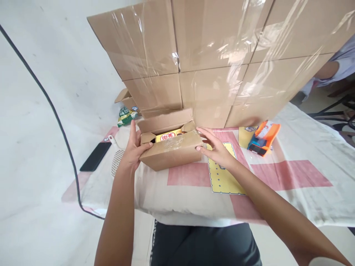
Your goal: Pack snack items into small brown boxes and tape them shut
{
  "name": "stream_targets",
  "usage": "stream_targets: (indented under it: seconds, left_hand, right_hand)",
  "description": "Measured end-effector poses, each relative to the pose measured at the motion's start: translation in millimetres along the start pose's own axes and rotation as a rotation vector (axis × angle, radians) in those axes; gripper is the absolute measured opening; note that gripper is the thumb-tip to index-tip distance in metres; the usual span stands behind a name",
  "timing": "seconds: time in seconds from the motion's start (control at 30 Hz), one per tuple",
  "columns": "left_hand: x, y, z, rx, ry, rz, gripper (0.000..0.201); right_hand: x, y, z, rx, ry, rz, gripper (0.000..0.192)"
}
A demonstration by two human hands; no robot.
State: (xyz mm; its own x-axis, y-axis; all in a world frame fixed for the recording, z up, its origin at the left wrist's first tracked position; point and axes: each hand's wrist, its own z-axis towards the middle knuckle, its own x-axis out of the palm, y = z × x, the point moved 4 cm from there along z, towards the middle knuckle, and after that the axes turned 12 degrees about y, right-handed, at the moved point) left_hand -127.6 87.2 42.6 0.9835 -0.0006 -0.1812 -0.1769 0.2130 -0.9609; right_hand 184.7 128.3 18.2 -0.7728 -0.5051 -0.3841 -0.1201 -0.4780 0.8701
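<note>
A small cardboard box (174, 150) with its top flaps up stands on the cloth-covered table in front of me. Inside it lies a yellow package (169, 135) with red lettering, partly hidden by the flaps and front wall. My left hand (134, 146) grips the box's left end, thumb over the front top edge. At the right end, my right hand (215, 146) has its fingers and thumb around the corner. Beneath my right wrist lies a yellow sheet (222, 181) with a blue border. Clear tape shows on the box's front.
Taped cardboard boxes (205, 62) form a tall wall behind. An orange tape dispenser (264, 137) sits right; a black phone (95, 157), white perforated object (117, 162) and green packet (127, 116) are left. A black cable (59, 118) hangs left. Another person's arm (328, 70) shows at far right.
</note>
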Motion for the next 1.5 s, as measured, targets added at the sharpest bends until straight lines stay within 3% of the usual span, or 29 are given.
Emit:
stream_targets:
  seconds: [0.07,0.17,0.2,0.3,0.37,0.43,0.6,0.83,1.17,1.3,1.4,1.5]
  left_hand:
    - [-2.0,-12,-4,0.036,0.007,0.147,0.104]
    - [5.9,-36,-13,0.016,0.042,0.539,0.051]
    - [13.8,-44,-17,0.006,0.061,0.685,0.042]
    - [49.8,-57,-27,-0.007,0.078,1.018,0.056]
    - [74.1,-56,-33,-0.007,0.031,1.134,0.077]
    - [91.1,-50,-36,0.011,-0.023,1.205,0.084]
    - [96.9,-39,-38,0.057,-0.074,1.262,0.074]
    - [96.9,-44,-37,-0.009,-0.033,1.351,0.066]
    - [91.4,-49,-30,-0.065,0.025,1.328,0.064]
    - [80.9,-46,-24,-0.04,0.064,1.315,0.063]
    - [69.7,-39,-16,0.059,0.096,1.273,0.063]
    - [62.8,-34,-13,0.255,0.031,1.123,0.054]
  right_hand:
    - [-1,0,-1,-0.007,-0.002,0.0,0.061]
    - [0,-3,-1,-0.018,-0.012,0.007,0.062]
    - [1,-4,-1,-0.021,-0.013,0.002,0.063]
    - [5,-8,-1,-0.011,-0.005,-0.032,0.07]
    - [6,-10,-1,-0.001,-0.008,-0.058,0.074]
    - [6,-13,-2,-0.004,-0.026,-0.078,0.08]
    - [-1,-8,-2,-0.027,0.005,-0.221,0.078]
    - [-4,10,0,0.13,0.082,-0.443,0.073]
    - [-2,16,-1,0.131,0.093,-0.476,0.076]
    - [-34,3,-26,0.196,0.025,-0.379,0.076]
    - [-66,-11,-55,0.26,-0.076,-0.409,0.05]
    - [-74,-20,-76,0.267,0.015,-0.421,0.03]
